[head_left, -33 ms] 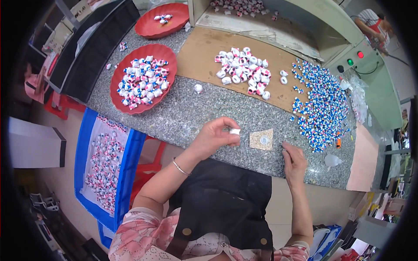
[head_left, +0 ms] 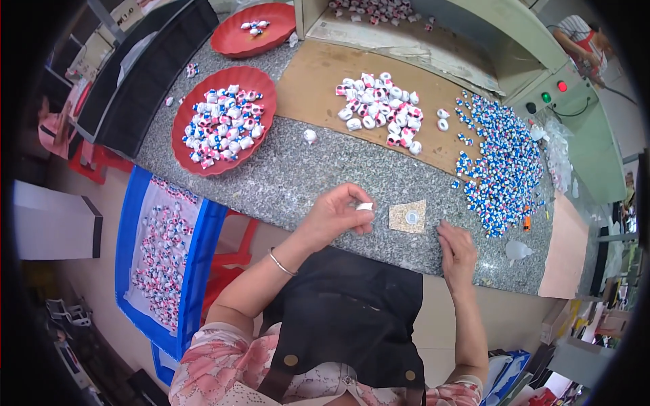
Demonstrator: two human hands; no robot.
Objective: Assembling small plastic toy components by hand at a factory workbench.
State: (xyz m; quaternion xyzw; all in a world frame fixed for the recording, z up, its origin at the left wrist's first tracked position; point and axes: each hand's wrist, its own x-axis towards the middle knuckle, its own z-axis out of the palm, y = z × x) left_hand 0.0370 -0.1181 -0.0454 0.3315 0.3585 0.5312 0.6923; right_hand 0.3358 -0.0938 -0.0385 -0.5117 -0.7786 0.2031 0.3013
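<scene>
My left hand [head_left: 336, 215] pinches a small white plastic piece [head_left: 365, 206] between thumb and fingers, above the granite counter's near edge. Most of that piece is covered by the fingertips. Just right of it lies a speckled tan pad [head_left: 398, 218] with a small round whitish disc [head_left: 412, 217] on it. Beyond the pad, my right hand [head_left: 458, 249] rests at the counter edge, fingers loosely bent and apart, with nothing visible in them. A single white figurine head [head_left: 309, 136] sits on the granite farther off.
White-and-pink heads [head_left: 386, 108] pile on a brown board [head_left: 305, 81]. Many small blue-and-white pieces [head_left: 504, 162] spread at right. A red bowl [head_left: 181, 150] of figurines stands left, another red bowl [head_left: 227, 47] behind it. A blue crate [head_left: 128, 271] sits below left.
Almost nothing differs. The white piece in my left hand appears tilted slightly differently, and the whole view has shifted a tiny bit.
</scene>
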